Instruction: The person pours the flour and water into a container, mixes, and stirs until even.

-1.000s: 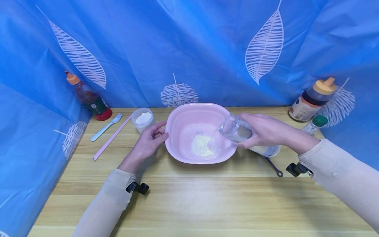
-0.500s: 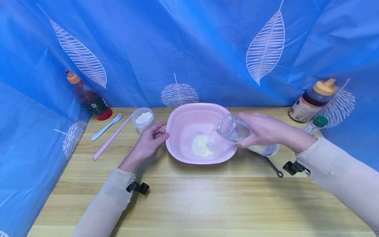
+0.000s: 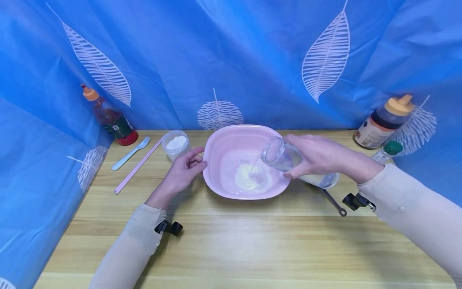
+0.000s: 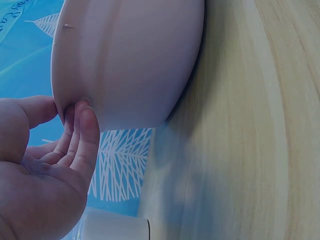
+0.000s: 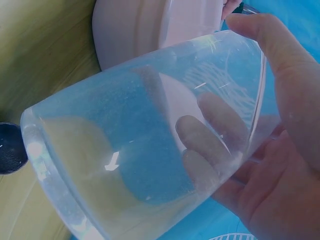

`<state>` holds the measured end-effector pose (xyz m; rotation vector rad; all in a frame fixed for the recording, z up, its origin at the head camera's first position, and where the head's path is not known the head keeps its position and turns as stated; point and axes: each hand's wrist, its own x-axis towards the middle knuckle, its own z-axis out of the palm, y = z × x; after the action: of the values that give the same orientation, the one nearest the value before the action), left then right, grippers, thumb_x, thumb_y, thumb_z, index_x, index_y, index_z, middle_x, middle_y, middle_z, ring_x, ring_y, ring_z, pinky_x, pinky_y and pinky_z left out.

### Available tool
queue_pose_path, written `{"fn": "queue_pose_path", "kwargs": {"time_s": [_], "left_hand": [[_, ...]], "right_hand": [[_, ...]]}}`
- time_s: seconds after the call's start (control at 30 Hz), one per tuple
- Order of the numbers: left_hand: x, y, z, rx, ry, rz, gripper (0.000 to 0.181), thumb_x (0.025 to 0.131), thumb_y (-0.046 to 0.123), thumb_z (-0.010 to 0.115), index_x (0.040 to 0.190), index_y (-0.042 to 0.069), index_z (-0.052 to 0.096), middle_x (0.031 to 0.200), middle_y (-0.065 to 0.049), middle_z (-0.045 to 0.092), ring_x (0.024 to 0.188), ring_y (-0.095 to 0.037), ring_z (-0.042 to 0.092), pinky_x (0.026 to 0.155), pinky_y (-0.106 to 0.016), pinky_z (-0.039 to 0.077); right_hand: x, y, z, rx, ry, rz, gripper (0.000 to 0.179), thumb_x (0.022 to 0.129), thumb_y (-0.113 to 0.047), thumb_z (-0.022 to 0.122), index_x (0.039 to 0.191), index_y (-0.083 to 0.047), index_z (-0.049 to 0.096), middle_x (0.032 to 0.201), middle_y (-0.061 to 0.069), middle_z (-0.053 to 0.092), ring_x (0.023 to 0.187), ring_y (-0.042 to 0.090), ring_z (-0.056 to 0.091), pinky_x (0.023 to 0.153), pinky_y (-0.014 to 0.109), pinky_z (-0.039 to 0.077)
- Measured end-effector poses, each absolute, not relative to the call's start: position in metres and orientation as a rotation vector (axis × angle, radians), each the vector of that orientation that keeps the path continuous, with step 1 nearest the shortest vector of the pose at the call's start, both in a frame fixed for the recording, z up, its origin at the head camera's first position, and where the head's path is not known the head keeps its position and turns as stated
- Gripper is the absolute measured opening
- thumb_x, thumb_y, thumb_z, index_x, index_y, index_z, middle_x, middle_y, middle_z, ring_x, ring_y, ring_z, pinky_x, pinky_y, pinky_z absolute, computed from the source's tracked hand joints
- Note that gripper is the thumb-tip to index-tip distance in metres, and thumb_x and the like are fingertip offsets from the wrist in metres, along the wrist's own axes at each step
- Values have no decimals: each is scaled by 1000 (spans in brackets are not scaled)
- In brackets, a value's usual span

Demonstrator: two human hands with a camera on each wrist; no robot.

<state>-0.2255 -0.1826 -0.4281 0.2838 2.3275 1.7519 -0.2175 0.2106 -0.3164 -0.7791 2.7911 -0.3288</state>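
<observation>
A pink basin (image 3: 249, 195) stands on the wooden table with a mound of pale powder (image 3: 246, 176) on its floor. My left hand (image 3: 185, 170) pinches its left rim, thumb on top and fingers curled under, as the left wrist view shows. Over the basin's right side, my right hand (image 3: 317, 156) grips a clear glass carafe (image 5: 130, 140) round its neck. The carafe is tilted, mouth toward the basin and base out to the right. A thin stream of clear liquid (image 3: 255, 161) falls from its mouth onto the powder, which is wet at its right side.
Left of the basin are a jar of white powder (image 3: 177, 145), a pink stick (image 3: 138, 166) and a pale blue fork (image 3: 130, 153). A red sauce bottle (image 3: 112, 120), brown sauce bottle (image 3: 380, 122) and green-capped shaker (image 3: 388, 151) stand behind. A dark spoon (image 3: 335, 204) lies below the carafe.
My right hand has moved slightly left and tipped the carafe further over the basin. The liquid stream now lands in the powder, and its wet patch has spread. My left hand keeps its hold.
</observation>
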Motion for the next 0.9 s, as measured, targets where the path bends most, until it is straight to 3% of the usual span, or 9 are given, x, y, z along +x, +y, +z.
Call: {"fn": "queue_pose_path", "kwargs": {"time_s": [0.63, 0.9], "left_hand": [[-226, -183, -429, 294, 2327, 1751, 59, 106, 7, 65, 159, -6, 43, 118, -25, 69, 91, -7, 69, 87, -24, 63], [-226, -182, -429, 307, 2336, 1745, 58, 106, 8, 65, 159, -6, 44, 117, -24, 69, 90, -7, 68, 84, -22, 61]], "right_hand": [[-222, 204, -314, -815, 2806, -329, 79, 77, -53, 92, 135, -10, 60, 116, 5, 73, 96, 21, 65, 80, 42, 57], [-225, 200, -313, -811, 2808, -318, 81, 77, -53, 92, 137, -9, 60, 124, 8, 73, 101, 23, 67, 85, 46, 60]]}}
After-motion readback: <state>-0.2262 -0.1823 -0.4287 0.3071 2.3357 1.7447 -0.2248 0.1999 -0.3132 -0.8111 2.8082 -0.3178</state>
